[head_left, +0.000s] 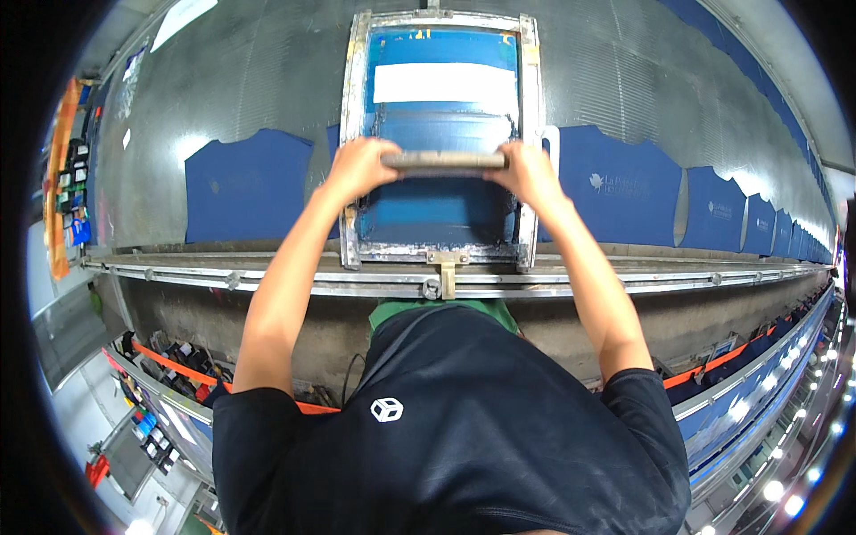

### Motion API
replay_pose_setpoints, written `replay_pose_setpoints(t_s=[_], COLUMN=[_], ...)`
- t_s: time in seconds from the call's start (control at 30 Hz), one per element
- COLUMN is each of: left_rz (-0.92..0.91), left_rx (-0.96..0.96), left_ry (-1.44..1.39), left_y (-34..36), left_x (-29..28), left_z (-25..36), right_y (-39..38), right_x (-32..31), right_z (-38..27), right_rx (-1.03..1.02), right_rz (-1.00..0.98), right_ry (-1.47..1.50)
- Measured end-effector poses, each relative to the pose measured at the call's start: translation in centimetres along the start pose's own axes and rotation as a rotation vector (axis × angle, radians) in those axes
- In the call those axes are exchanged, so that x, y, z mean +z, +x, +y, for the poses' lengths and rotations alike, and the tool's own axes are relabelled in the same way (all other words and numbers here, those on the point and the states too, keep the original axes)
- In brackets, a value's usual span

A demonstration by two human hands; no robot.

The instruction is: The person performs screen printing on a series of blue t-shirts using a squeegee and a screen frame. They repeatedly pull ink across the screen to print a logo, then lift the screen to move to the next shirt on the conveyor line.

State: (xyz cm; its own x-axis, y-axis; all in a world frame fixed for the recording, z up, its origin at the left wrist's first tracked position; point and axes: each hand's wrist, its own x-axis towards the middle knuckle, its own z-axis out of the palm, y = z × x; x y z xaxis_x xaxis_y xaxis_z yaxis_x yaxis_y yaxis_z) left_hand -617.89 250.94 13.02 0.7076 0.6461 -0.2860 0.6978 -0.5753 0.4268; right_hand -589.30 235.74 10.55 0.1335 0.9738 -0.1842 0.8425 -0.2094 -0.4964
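Both my hands grip a squeegee (450, 161) with a long, worn handle, lying crosswise over a screen printing frame. My left hand (361, 168) is closed round its left end, and my right hand (528, 173) round its right end. The screen (419, 214) has blue mesh inside a stained metal frame (530, 80). Beyond the squeegee, dark wet-looking ink (437, 129) spreads across the mesh, with a white strip (446, 84) farther up. Blue fabric shows in part beside the frame's left edge; what lies under the screen is mostly hidden.
A long grey printing table (276, 85) carries blue fabric pieces, one at the left (248, 187) and several at the right (620, 189) with pale prints. A metal rail (357, 283) runs along its near edge, with a bracket (448, 272) at the frame. Shelves with orange edging stand at far left.
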Motion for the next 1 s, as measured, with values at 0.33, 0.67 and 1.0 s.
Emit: replay_pose_setpoints(t_s=[0.33, 0.67, 1.0], left_rz=[0.122, 0.153, 0.130], left_rx=[0.007, 0.110, -0.024], left_ry=[-0.024, 0.131, 0.396], left_y=[0.2, -10.4, -5.9], left_x=[2.8, 5.7, 6.7], left_z=[0.6, 3.1, 5.5], right_y=[-1.3, -10.8, -5.8], right_x=[3.1, 4.8, 3.0], right_z=[1.3, -1.4, 0.4], right_rx=[0.012, -0.120, -0.207], right_rz=[0.190, 0.166, -0.095], right_ry=[0.098, 0.170, 0.085])
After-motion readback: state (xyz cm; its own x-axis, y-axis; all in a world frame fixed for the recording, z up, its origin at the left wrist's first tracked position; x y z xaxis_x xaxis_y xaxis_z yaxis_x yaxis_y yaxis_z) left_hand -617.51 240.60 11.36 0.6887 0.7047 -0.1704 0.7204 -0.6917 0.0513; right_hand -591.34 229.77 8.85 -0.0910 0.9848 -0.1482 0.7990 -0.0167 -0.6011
